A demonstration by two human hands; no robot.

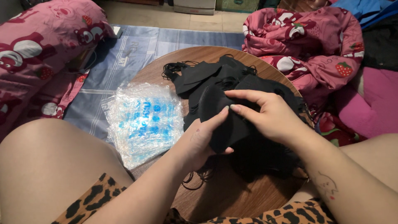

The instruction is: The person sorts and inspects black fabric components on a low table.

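Black masks (232, 83) heap on the brown wood-grain table (232, 195); clear bags (143, 120) at its left edge carry blue print (blurred); pink bear-and-strawberry blankets (306, 41); leopard-print shorts (89, 201).

Both my hands meet low in front of me, fingers pinched together.

My left hand (203, 139) comes up from the lower left, forearm bare, palm turned inward, its fingers (219, 116) stretched up and curled closed around what they hold, thumb tucked low. My right hand (269, 116) reaches in from the lower right, back of the hand facing up, its fingers (244, 94) bent leftward and nipped shut just beside the left fingertips. My right forearm carries a small line-drawn tattoo near the wrist. My bare knees frame both arms.
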